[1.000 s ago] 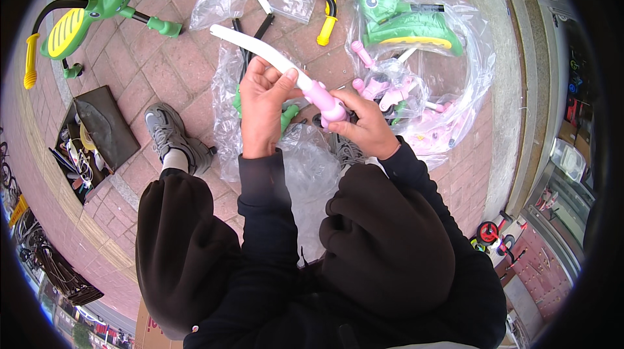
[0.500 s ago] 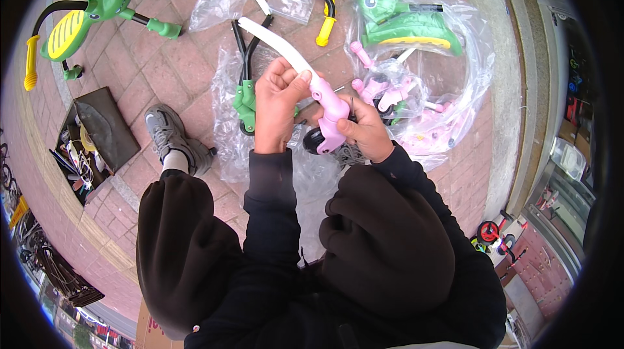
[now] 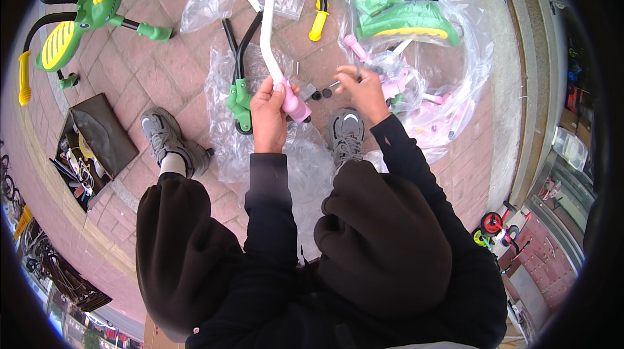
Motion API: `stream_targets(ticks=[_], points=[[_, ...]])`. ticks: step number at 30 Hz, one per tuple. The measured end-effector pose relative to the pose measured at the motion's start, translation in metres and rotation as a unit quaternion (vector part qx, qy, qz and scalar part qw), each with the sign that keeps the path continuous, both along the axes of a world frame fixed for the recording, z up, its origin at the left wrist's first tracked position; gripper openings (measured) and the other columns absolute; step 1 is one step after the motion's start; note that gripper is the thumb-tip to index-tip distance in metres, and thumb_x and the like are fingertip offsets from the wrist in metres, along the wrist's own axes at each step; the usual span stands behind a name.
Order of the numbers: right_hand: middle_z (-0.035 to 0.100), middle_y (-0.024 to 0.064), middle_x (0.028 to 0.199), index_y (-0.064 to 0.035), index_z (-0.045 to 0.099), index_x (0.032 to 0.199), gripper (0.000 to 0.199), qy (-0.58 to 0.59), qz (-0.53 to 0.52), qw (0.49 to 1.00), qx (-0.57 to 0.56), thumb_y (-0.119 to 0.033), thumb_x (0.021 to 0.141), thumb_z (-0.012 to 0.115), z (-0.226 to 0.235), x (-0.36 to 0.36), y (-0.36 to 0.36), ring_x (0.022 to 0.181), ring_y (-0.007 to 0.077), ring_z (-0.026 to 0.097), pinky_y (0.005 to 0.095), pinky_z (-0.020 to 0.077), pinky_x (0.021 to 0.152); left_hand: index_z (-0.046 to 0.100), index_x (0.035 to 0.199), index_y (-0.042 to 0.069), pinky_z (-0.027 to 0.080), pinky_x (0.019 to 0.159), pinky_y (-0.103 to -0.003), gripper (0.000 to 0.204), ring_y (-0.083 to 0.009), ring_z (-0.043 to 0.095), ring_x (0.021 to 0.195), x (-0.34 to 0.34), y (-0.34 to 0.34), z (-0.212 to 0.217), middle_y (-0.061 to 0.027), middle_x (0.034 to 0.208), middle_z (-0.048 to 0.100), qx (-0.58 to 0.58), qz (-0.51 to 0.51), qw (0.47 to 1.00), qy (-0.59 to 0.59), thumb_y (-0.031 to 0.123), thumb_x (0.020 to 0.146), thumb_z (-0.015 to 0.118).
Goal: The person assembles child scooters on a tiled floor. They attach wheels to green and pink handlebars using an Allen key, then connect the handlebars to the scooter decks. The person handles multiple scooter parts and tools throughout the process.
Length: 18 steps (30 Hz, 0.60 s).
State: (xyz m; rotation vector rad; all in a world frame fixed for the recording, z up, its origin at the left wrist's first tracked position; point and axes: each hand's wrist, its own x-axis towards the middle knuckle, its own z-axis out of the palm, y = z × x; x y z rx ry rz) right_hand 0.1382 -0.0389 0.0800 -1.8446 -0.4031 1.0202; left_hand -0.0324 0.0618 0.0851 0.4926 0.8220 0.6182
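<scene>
White tube (image 3: 267, 37) and pink foot (image 3: 296, 106) in the left hand (image 3: 268, 118), small parts near the right shoe (image 3: 346, 129)

Clenched around the pink foot just where it meets the tube, the left hand's fingers carry the whole piece above the paving (image 3: 175, 69), the tube leaning up and slightly left. Gripping at the joint probably steadies both parts together and leaves the far end free.

The right hand (image 3: 366, 93) is apart from it, fingers curled close to small dark parts (image 3: 316, 95) beyond the shoe's toe; I cannot tell whether they pinch anything. Those parts lie within easy reach, likely to save searching.

Green legs (image 3: 240, 107) with black tubes (image 3: 248, 36) rest on clear plastic (image 3: 224, 147) left of the held piece, perhaps to spare them scratches. Toward the paving's right edge, a clear bag (image 3: 481, 56) gathers a green toy body (image 3: 409, 29) and more pink parts (image 3: 356, 47), presumably so nothing strays. An open dark case (image 3: 107, 131) sits nearer the left edge, and a green toy (image 3: 60, 50) stands toward the far left corner
</scene>
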Motion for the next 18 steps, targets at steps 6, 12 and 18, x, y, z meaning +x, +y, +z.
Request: stream_targets(ticks=[6, 12, 18], points=[[0.061, 0.0190, 0.082, -0.0018, 0.063, 0.078, 0.008, -0.314, 0.189, 0.921, -0.133, -0.002, 0.073, 0.056, -0.064, 0.024, -0.023, 0.066, 0.0331, 0.061, 0.0371, 0.0493, 0.064, 0.049, 0.114, -0.004, 0.047, 0.073, -0.028, 0.027, -0.0172, 0.057, 0.077, -0.016, 0.005, -0.012, -0.0096, 0.088, 0.058, -0.022, -0.012, 0.999, 0.030, 0.010, 0.092, 0.047], [0.057, 0.0162, 0.090, -0.0046, 0.062, 0.079, 0.010, -0.454, 0.382, 0.782, -0.190, -0.004, 0.073, 0.054, -0.088, 0.004, -0.016, 0.073, 0.0317, 0.062, 0.0413, 0.0493, 0.067, 0.047, 0.117, -0.004, 0.047, 0.074, -0.030, 0.030, -0.0187, 0.057, 0.078, -0.020, 0.011, -0.009, -0.0110, 0.090, 0.057, -0.036, -0.008, 0.999, -0.019, 0.013, 0.092, 0.048], [0.058, 0.0138, 0.096, -0.0065, 0.062, 0.078, 0.009, -0.507, 0.433, 0.717, -0.205, -0.007, 0.072, 0.056, -0.094, 0.002, -0.018, 0.073, 0.0271, 0.064, 0.0373, 0.0497, 0.062, 0.044, 0.119, -0.004, 0.047, 0.077, -0.032, 0.035, -0.0195, 0.056, 0.080, -0.016, 0.007, -0.013, -0.0121, 0.092, 0.056, -0.110, -0.001, 0.986, -0.129, 0.016, 0.091, 0.051]])
